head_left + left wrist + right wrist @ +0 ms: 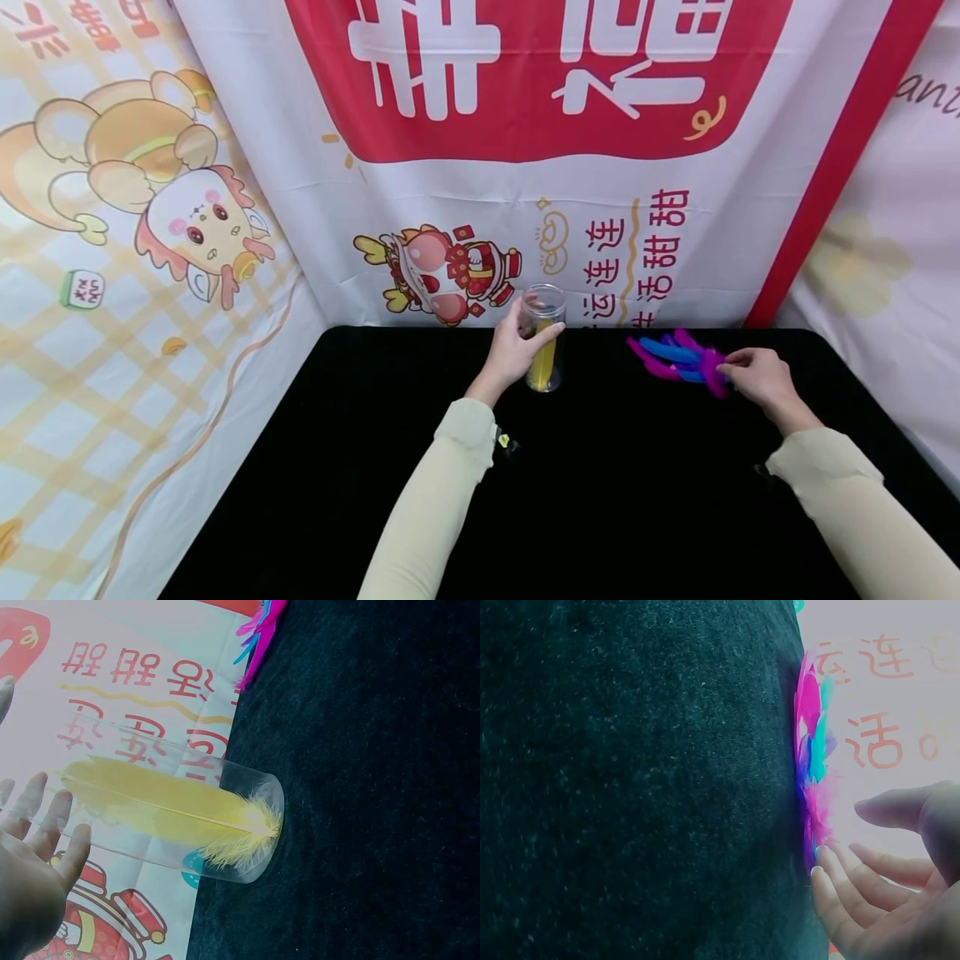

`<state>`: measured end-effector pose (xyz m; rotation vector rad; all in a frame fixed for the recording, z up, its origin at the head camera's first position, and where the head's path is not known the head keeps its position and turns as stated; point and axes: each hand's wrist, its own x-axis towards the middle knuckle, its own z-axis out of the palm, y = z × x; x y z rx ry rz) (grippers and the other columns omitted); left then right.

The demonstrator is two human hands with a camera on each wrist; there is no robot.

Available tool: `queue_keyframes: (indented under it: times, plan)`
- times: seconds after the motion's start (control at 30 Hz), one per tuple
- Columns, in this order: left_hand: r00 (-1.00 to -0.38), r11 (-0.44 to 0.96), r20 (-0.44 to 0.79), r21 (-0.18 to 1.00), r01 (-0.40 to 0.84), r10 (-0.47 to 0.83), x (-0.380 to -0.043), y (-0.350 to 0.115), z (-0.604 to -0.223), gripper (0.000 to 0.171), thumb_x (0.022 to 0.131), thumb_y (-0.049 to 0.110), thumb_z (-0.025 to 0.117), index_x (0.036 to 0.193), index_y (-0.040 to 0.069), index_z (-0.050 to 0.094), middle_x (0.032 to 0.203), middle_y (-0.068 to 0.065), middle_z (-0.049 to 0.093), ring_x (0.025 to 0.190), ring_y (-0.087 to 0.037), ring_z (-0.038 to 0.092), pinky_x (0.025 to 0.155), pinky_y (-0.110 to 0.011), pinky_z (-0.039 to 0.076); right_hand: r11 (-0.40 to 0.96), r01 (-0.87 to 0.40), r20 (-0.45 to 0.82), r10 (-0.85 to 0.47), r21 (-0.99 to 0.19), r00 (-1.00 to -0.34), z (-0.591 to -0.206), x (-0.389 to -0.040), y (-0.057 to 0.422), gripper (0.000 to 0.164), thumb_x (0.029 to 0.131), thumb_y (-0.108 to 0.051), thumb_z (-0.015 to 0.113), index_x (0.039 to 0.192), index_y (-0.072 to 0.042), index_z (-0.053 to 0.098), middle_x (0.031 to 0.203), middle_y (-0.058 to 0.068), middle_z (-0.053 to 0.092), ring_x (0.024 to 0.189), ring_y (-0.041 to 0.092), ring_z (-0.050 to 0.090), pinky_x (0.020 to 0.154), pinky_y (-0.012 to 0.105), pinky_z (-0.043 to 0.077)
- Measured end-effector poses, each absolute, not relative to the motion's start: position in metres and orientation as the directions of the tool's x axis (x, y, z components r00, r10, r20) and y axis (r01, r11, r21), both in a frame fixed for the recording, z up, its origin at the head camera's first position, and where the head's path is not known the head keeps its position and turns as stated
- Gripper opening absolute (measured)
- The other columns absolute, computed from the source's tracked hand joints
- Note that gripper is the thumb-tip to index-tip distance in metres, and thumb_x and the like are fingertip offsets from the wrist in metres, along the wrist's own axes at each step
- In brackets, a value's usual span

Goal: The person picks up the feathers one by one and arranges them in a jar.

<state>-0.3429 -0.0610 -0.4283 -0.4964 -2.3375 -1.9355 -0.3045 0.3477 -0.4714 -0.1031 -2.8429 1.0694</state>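
My left hand (pixel 512 353) grips a clear cylindrical jar (pixel 543 298) around its side, thumb across the front. The jar stands upright near the back of the black table. Inside it is a yellow feather (pixel 172 802), its fluffy quill end at the jar's bottom in the left wrist view. To the right, a loose bunch of pink, blue and purple feathers (pixel 675 357) lies on the table. At the bunch's fluffy right end is my right hand (pixel 761 379). In the right wrist view its fingertips (pixel 819 871) touch the feathers, while the thumb stands apart from them.
The black cloth-covered table (pixel 600 500) spreads out in front of me. A white and red printed cloth (pixel 450 183) hangs right behind its back edge. Another patterned cloth (pixel 112 375) borders the left side.
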Motion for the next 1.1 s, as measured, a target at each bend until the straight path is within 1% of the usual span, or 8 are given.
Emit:
queue_keyframes:
  times: [0.13, 0.23, 0.37, 0.47, 0.57, 0.77, 0.93, 1.1]
  plan:
    - [-0.944, 0.157, 0.259, 0.943, 0.292, 0.204, -0.343, -0.060, -0.428, 0.065, 0.093, 0.042, 0.077, 0.148, 0.025, 0.045, 0.135, 0.003, 0.062, 0.132, -0.017, 0.055, 0.113, -0.046, 0.042, 0.737, 0.053, 0.037, 0.106, -0.674, -0.994, -0.473, -0.305, 0.348, 0.041, 0.097, -0.021, 0.066, 0.118, 0.013, 0.065, 0.084, 0.014, 0.073, 0.067, 0.012, 0.061, 0.059, 0.031, 0.051]
    - [-0.942, 0.155, 0.262, 0.942, 0.296, 0.207, -0.342, -0.060, -0.428, 0.066, 0.093, 0.041, 0.076, 0.148, 0.023, 0.045, 0.136, 0.001, 0.061, 0.133, -0.018, 0.055, 0.114, -0.047, 0.042, 0.736, 0.073, 0.018, 0.115, -0.673, -0.993, -0.474, -0.305, 0.348, 0.042, 0.097, -0.023, 0.067, 0.118, 0.013, 0.065, 0.088, 0.018, 0.072, 0.073, 0.019, 0.064, 0.061, 0.032, 0.051]
    - [-0.941, 0.155, 0.266, 0.941, 0.300, 0.209, -0.342, -0.059, -0.428, 0.066, 0.093, 0.040, 0.076, 0.149, 0.023, 0.045, 0.137, -0.001, 0.061, 0.133, -0.018, 0.054, 0.114, -0.046, 0.041, 0.740, 0.091, 0.006, 0.128, -0.666, -0.992, -0.476, -0.305, 0.348, 0.044, 0.096, -0.025, 0.068, 0.118, 0.013, 0.065, 0.108, 0.029, 0.068, 0.095, 0.039, 0.061, 0.071, 0.038, 0.051]
    - [-0.942, 0.151, 0.262, 0.943, 0.296, 0.210, -0.342, -0.060, -0.428, 0.065, 0.093, 0.040, 0.076, 0.148, 0.024, 0.045, 0.137, -0.002, 0.061, 0.133, -0.018, 0.054, 0.114, -0.047, 0.041, 0.741, 0.098, 0.002, 0.134, -0.664, -0.991, -0.476, -0.305, 0.348, 0.045, 0.095, -0.026, 0.070, 0.118, 0.013, 0.066, 0.119, 0.033, 0.063, 0.106, 0.048, 0.056, 0.078, 0.043, 0.050]
    - [-0.943, 0.146, 0.259, 0.945, 0.292, 0.210, -0.343, -0.060, -0.429, 0.064, 0.093, 0.041, 0.077, 0.147, 0.026, 0.046, 0.136, 0.000, 0.061, 0.133, -0.018, 0.054, 0.115, -0.047, 0.040, 0.739, 0.104, -0.005, 0.135, -0.666, -0.991, -0.478, -0.307, 0.347, 0.046, 0.094, -0.028, 0.072, 0.117, 0.012, 0.067, 0.119, 0.033, 0.063, 0.107, 0.048, 0.055, 0.080, 0.046, 0.050]
    - [-0.942, 0.140, 0.259, 0.946, 0.291, 0.213, -0.342, -0.059, -0.430, 0.062, 0.093, 0.040, 0.076, 0.146, 0.027, 0.046, 0.135, 0.001, 0.061, 0.131, -0.015, 0.055, 0.113, -0.045, 0.042, 0.741, 0.111, -0.008, 0.142, -0.662, -0.990, -0.485, -0.310, 0.345, 0.045, 0.091, -0.030, 0.075, 0.114, 0.009, 0.069, 0.118, 0.031, 0.065, 0.107, 0.048, 0.055, 0.079, 0.047, 0.050]
    - [-0.940, 0.137, 0.260, 0.946, 0.294, 0.222, -0.341, -0.059, -0.430, 0.061, 0.094, 0.038, 0.075, 0.146, 0.026, 0.045, 0.137, -0.002, 0.061, 0.130, -0.016, 0.056, 0.113, -0.045, 0.043, 0.752, 0.096, 0.037, 0.158, -0.653, -0.987, -0.485, -0.308, 0.346, 0.042, 0.091, -0.028, 0.075, 0.112, 0.009, 0.070, 0.115, 0.031, 0.067, 0.103, 0.047, 0.057, 0.076, 0.044, 0.049]
    - [-0.942, 0.144, 0.257, 0.946, 0.291, 0.215, -0.343, -0.060, -0.430, 0.063, 0.094, 0.039, 0.076, 0.147, 0.025, 0.045, 0.135, 0.001, 0.061, 0.130, -0.016, 0.056, 0.113, -0.045, 0.042, 0.756, 0.078, 0.075, 0.165, -0.650, -0.983, -0.481, -0.304, 0.349, 0.040, 0.093, -0.025, 0.072, 0.111, 0.011, 0.070, 0.113, 0.033, 0.066, 0.102, 0.048, 0.057, 0.074, 0.042, 0.048]
